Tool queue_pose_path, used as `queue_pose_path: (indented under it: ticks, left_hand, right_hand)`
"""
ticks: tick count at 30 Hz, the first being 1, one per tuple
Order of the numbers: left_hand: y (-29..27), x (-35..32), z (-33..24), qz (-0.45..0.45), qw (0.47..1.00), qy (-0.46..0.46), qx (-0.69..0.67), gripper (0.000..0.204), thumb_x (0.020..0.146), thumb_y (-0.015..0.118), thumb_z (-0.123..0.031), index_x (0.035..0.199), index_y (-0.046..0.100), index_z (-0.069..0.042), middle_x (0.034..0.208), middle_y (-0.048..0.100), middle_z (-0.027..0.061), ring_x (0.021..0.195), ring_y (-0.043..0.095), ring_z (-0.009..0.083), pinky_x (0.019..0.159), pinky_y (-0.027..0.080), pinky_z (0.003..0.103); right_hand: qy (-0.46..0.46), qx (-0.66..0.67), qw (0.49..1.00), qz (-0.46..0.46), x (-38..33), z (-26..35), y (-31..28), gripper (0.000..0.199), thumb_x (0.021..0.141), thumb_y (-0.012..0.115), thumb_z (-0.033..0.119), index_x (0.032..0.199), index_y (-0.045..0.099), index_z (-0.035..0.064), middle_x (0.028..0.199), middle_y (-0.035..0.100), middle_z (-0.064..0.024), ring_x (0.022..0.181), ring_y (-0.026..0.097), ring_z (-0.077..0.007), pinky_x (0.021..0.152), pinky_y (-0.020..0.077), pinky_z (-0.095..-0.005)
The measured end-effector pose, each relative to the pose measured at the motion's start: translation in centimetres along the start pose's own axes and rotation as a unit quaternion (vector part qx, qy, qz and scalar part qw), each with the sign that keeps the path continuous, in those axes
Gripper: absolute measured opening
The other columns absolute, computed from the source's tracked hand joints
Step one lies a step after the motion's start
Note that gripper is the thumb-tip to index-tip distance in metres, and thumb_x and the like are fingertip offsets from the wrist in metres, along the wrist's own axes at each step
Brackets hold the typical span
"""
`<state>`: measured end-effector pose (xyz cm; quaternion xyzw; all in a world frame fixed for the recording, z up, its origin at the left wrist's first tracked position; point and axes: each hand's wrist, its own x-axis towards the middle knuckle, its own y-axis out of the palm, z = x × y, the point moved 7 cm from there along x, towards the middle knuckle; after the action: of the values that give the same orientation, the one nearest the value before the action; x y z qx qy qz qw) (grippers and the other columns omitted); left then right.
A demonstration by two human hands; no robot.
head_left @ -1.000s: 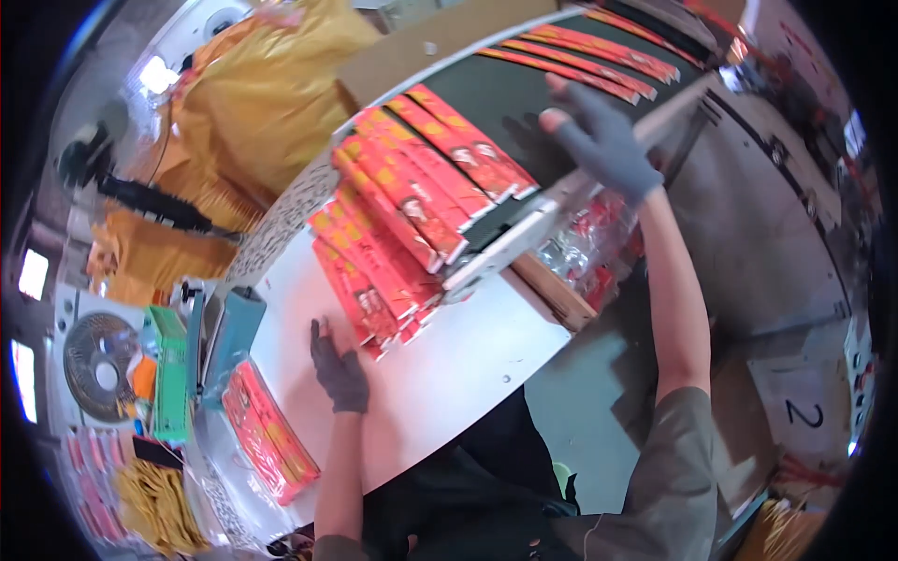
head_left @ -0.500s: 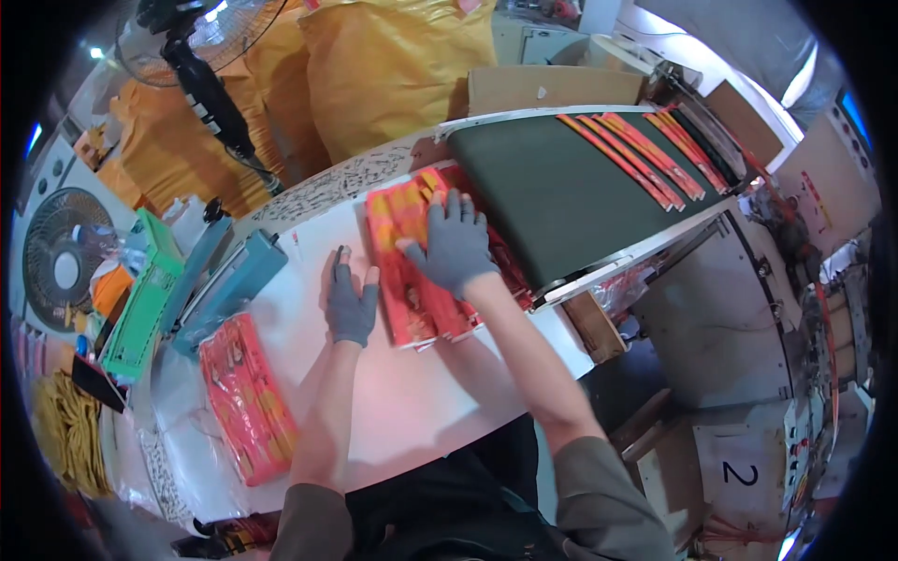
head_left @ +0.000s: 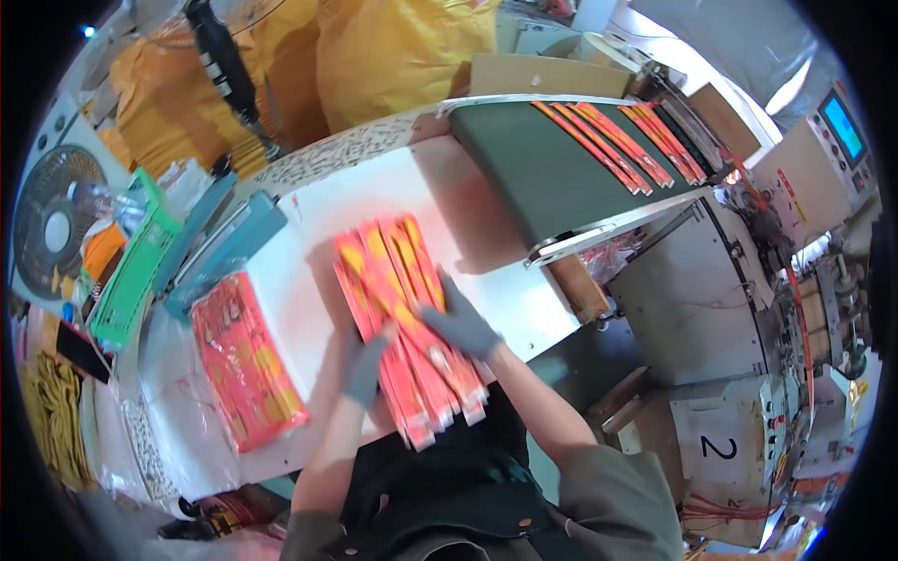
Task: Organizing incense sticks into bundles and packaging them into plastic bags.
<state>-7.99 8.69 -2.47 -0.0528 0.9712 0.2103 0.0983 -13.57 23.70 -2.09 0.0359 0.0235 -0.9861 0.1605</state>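
Note:
Between my two gloved hands is a bundle of long, thin red-and-yellow packets (head_left: 398, 318), held over the front part of the white table. My left hand (head_left: 363, 367) grips its left side near the lower end, partly hidden by the packets. On the opposite side my right hand (head_left: 460, 323) closes round the bundle, its thumb lying on top. The lower ends of the packets are uneven and reach past the table edge toward my body. A clear plastic bag filled with similar red packets (head_left: 245, 365) lies to the left of my left hand.
At the upper right, a dark green conveyor belt (head_left: 510, 154) carries several more slim packets (head_left: 608, 140). A blue-grey sealer-like device (head_left: 229, 248) and a green crate (head_left: 136, 266) stand at the left. Large yellow sacks (head_left: 402, 56) sit behind the table.
The packets, earlier lying on the table beside the conveyor, are now gathered between both hands and drawn closer to my body. My left hand has gone from open to gripping.

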Motion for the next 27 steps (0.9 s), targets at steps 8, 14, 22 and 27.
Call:
queue_pose_path:
  ticks: [8,14,22,27]
  left_hand:
    - [0.4,-14.0,0.2,0.141,0.986,-0.022,0.084,0.061,0.075,0.073,-0.018,0.125,0.042,-0.001,0.119,0.053,0.0074,0.108,0.052,0.0168,0.092,0.043,0.033]
    - [1.8,-10.8,-11.6,0.132,0.967,0.160,0.148,0.085,0.054,0.089,-0.021,0.121,0.041,-0.002,0.109,0.058,0.0072,0.098,0.057,0.0164,0.084,0.046,0.030]
    - [2.4,-8.8,-16.1,0.152,0.909,0.365,0.132,0.124,0.049,0.090,-0.029,0.142,0.011,-0.007,0.130,0.044,0.0142,0.116,0.049,0.0254,0.094,0.041,0.035]
    - [2.5,-10.3,-16.8,0.078,0.880,0.354,0.307,0.117,0.057,0.082,-0.045,0.143,0.013,-0.007,0.103,0.061,0.0184,0.093,0.063,0.0331,0.082,0.048,0.033]
  right_hand:
    - [0.059,0.117,0.975,0.179,-15.9,0.8,5.6,0.106,0.072,0.077,0.023,0.141,-0.001,-0.0001,0.137,0.032,-0.0137,0.125,0.034,-0.0198,0.102,0.0322,-0.0357]
    - [-0.106,0.036,0.984,0.139,-9.7,10.5,5.7,0.092,0.062,0.084,0.019,0.132,0.027,0.0006,0.119,0.050,-0.0108,0.107,0.051,-0.0190,0.090,0.0431,-0.0339]
    - [-0.367,0.132,0.903,0.179,-6.8,20.5,7.3,0.136,0.054,0.088,0.014,0.142,-0.015,0.0098,0.126,0.042,-0.0168,0.116,0.046,-0.0286,0.096,0.0410,-0.0381]
    - [-0.330,0.052,0.938,0.087,-9.8,20.2,8.3,0.102,0.064,0.082,0.016,0.141,0.018,-0.0022,0.121,0.048,-0.0187,0.109,0.053,-0.0265,0.092,0.0437,-0.0351]
